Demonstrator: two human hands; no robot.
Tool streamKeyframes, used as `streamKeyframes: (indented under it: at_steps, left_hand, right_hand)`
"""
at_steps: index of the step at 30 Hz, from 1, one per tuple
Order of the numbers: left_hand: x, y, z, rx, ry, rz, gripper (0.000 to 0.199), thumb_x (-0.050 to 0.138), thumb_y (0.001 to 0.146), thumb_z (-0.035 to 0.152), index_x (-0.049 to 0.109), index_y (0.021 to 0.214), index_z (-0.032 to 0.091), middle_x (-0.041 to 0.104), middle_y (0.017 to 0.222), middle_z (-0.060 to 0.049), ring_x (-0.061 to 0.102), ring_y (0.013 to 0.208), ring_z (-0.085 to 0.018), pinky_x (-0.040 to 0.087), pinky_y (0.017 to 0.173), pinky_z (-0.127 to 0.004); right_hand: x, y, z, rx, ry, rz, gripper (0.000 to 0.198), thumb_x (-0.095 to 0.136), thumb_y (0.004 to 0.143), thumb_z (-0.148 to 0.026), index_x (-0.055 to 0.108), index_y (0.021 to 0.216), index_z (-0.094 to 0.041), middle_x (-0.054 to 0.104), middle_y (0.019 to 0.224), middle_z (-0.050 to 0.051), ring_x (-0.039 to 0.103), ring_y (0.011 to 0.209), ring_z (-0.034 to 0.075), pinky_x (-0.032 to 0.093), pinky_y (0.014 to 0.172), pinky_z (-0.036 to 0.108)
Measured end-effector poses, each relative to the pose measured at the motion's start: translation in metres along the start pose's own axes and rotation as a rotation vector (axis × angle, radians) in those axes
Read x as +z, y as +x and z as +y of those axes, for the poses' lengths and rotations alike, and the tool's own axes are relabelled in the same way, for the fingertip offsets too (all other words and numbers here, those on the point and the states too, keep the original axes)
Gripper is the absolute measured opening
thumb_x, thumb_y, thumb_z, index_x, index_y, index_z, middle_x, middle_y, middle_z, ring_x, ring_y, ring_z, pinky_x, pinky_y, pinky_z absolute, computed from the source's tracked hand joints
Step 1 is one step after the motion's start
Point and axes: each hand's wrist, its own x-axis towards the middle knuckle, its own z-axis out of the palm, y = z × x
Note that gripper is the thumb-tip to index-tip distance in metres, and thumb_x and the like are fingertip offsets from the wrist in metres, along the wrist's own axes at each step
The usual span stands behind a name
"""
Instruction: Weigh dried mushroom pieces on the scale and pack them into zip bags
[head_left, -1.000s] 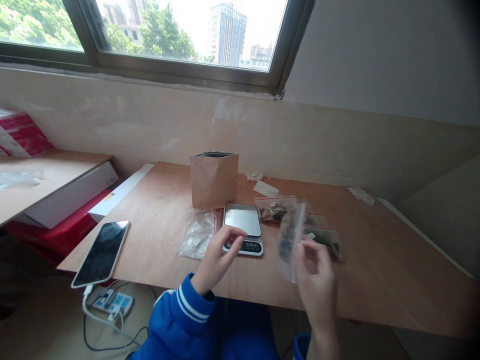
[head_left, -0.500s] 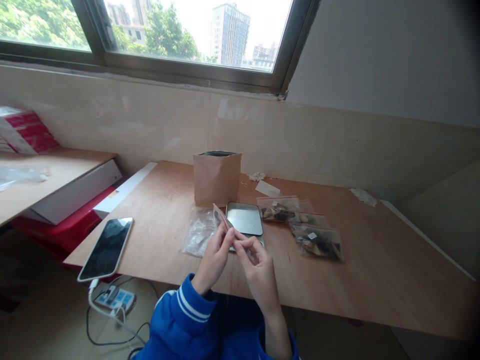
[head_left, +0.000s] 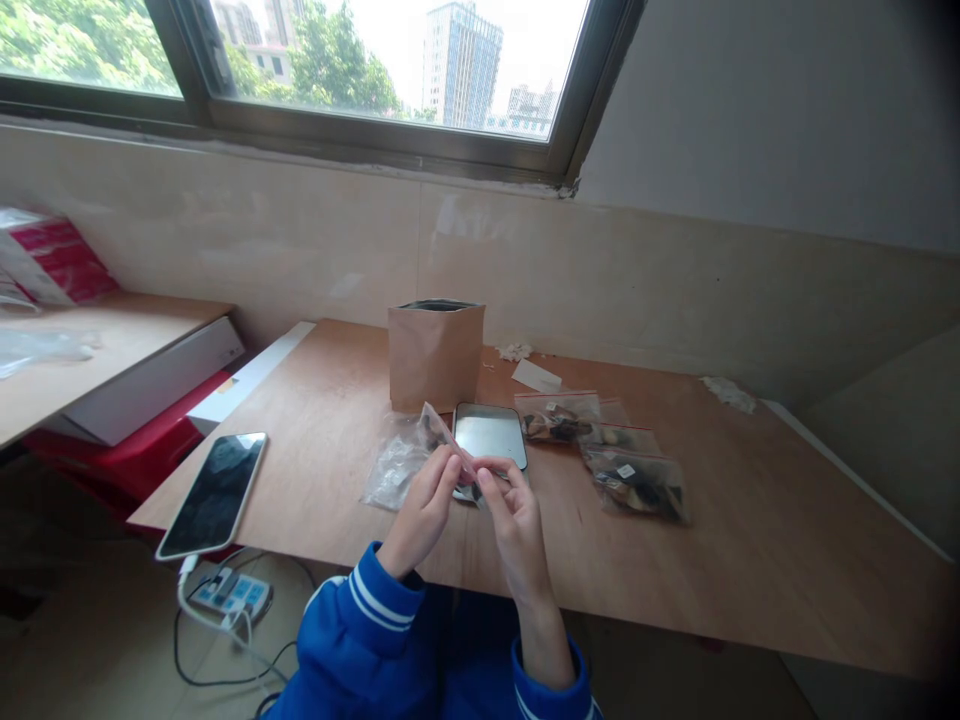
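Note:
A small clear zip bag (head_left: 438, 428) with a reddish top strip is pinched between my two hands, in front of a small scale with a silver plate (head_left: 491, 432). My left hand (head_left: 422, 502) is closed on the bag's edge. My right hand (head_left: 516, 515) grips the other end, thumb against forefinger. What lies inside the bag is mostly hidden by my fingers. Crumpled clear plastic bags (head_left: 391, 470) lie left of the scale. Behind it stands an upright brown paper pouch (head_left: 436, 358), its top open.
Filled zip bags (head_left: 637, 488) with dark and pale pieces lie right of the scale. A white card (head_left: 536, 376) rests near the wall. At the table's left edge is a charging phone (head_left: 214, 495); a power strip (head_left: 232, 594) sits below. Another table (head_left: 150, 335) stands left.
Both hands have shifted slightly and turned the bag, so more of its top strip shows between my fingers. The things on the table stay where they were.

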Motion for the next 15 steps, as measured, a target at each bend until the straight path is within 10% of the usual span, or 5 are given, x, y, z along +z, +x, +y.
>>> streamKeyframes:
  at_steps: [9,15]
  left_hand:
    - [-0.006,0.007,-0.002,0.107,0.223,-0.064,0.026,0.044,0.093,0.035,0.055,0.077,0.018,0.057,0.076,-0.002,0.051,0.071,-0.014,0.039,0.066,-0.025]
    - [-0.021,0.007,-0.005,0.043,0.302,0.187,0.031,0.044,0.088,0.032,0.044,0.06,0.02,0.042,0.056,0.003,0.04,0.056,-0.012,0.031,0.056,-0.025]
  right_hand:
    - [0.001,0.01,0.001,-0.087,-0.268,0.011,0.022,0.064,0.084,-0.041,0.061,0.082,-0.018,0.072,0.083,0.006,0.071,0.082,0.021,0.055,0.076,0.031]
    - [-0.021,0.046,-0.005,-0.21,-0.287,0.519,0.027,0.064,0.08,-0.043,0.05,0.076,-0.02,0.073,0.077,0.008,0.071,0.072,0.023,0.057,0.065,0.032]
